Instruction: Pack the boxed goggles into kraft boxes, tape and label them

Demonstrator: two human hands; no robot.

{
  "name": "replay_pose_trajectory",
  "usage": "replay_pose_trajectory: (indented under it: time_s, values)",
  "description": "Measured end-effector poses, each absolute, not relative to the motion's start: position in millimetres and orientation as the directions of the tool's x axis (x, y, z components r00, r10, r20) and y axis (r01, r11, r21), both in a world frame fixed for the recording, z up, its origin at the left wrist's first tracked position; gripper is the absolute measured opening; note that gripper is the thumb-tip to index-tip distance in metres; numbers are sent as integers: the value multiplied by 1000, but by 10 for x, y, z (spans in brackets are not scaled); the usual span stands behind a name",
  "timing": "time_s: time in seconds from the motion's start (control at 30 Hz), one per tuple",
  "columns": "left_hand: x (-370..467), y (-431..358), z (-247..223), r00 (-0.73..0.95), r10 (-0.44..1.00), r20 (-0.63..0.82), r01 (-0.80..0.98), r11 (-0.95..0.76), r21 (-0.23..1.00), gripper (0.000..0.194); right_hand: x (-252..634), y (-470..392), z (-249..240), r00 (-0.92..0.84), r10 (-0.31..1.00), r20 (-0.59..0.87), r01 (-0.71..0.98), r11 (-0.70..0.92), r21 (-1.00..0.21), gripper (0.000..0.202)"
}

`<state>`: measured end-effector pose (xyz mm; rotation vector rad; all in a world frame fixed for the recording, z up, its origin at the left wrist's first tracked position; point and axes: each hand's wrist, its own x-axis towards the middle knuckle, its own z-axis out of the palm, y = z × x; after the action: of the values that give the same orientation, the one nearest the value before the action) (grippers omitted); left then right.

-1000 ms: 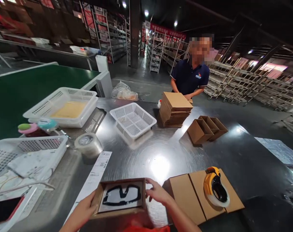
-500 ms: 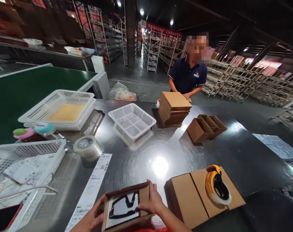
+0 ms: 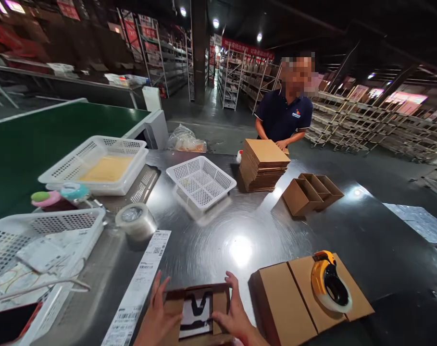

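Note:
An open cardboard box [image 3: 175, 294] lies low in the middle of the view, its side flaps partly folded in over a white item with a black printed shape [image 3: 197, 312]. At its left side is my left hand [image 3: 159, 312], thumb on the left flap and fingers raised apart. My right hand [image 3: 236, 310] holds the right side, its thumb on the right flap. A strip of printed labels [image 3: 141, 283] runs along the metal table left of the box. To the right, a yellow tape dispenser [image 3: 321, 278] rests on closed cardboard boxes [image 3: 285, 300].
White baskets [image 3: 202, 182] [image 3: 92, 221] and a clear tape roll [image 3: 135, 221] stand left and centre. Farther back are stacked flat cardboard [image 3: 263, 166] and open boxes [image 3: 301, 194]. A person [image 3: 283, 115] stands across the table [image 3: 254, 226].
The left flap now lies over part of the white item. My left hand has moved right onto that flap, and the box is turned straighter. The view has shifted slightly.

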<state>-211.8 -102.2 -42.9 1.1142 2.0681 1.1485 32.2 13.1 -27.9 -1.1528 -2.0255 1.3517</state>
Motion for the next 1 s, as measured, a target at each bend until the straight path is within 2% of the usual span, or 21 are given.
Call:
replay_pose_trajectory:
  time_s: [0.1, 0.13, 0.17, 0.27, 0.33, 0.4, 0.43, 0.5, 0.57, 0.7, 0.77, 0.83, 0.9, 1.0]
  values:
    - [-2248, -1085, -450, -470, 882, 16, 518, 261, 815, 36, 318, 74, -311, -513, 859, 8, 349, 217, -911, 71]
    - [-2303, -1095, -436, -426, 904, 24, 563, 244, 790, 23, 311, 54, -319, -485, 875, 13, 362, 214, -907, 63]
    - [-2357, -1099, -407, -352, 936, 16, 612, 217, 760, 20, 305, 36, -325, -463, 886, 7, 375, 203, -905, 55]
    - [-2455, -1101, -203, -58, 994, -91, 759, 103, 643, 38, 302, 13, -325, -462, 886, -44, 372, 148, -916, 36]
    - [-2433, -1099, 31, 87, 972, -220, 815, 58, 577, 68, 319, 35, -326, -488, 870, -68, 335, 114, -935, 36]
    - [-2348, -1074, 296, 142, 933, -332, 855, 53, 515, 100, 341, 94, -341, -487, 870, -78, 289, 76, -954, 36]
    - [-2297, -1044, 416, 140, 914, -380, 873, 68, 483, 107, 348, 136, -357, -473, 877, -88, 269, 48, -962, 39]
    - [-2211, -945, 588, 62, 900, -431, 895, 141, 422, 101, 341, 227, -407, -451, 879, -154, 244, -45, -969, 51]
    - [-2168, -831, 625, -20, 916, -402, 886, 203, 417, 79, 307, 291, -473, -430, 874, -228, 222, -142, -965, 60]
    - [-2145, -731, 335, -131, 961, -243, 877, 226, 424, 39, 226, 258, -584, -372, 903, -216, 149, -171, -974, 48]
    - [-2130, -749, 129, -179, 968, -174, 871, 238, 430, 27, 207, 205, -573, -320, 925, -207, 113, -179, -977, 48]
    - [-2125, -786, -30, -230, 965, -124, 835, 262, 484, 28, 197, 161, -487, -297, 925, -235, 84, -220, -972, 61]
    - [-2142, -828, -124, -298, 950, -91, 753, 293, 590, 36, 178, 124, -344, -312, 907, -283, 64, -278, -959, 76]
    - [-2184, -895, -187, -453, 883, -123, 511, 370, 776, 64, 108, 67, -133, -316, 877, -363, 17, -377, -926, 79]
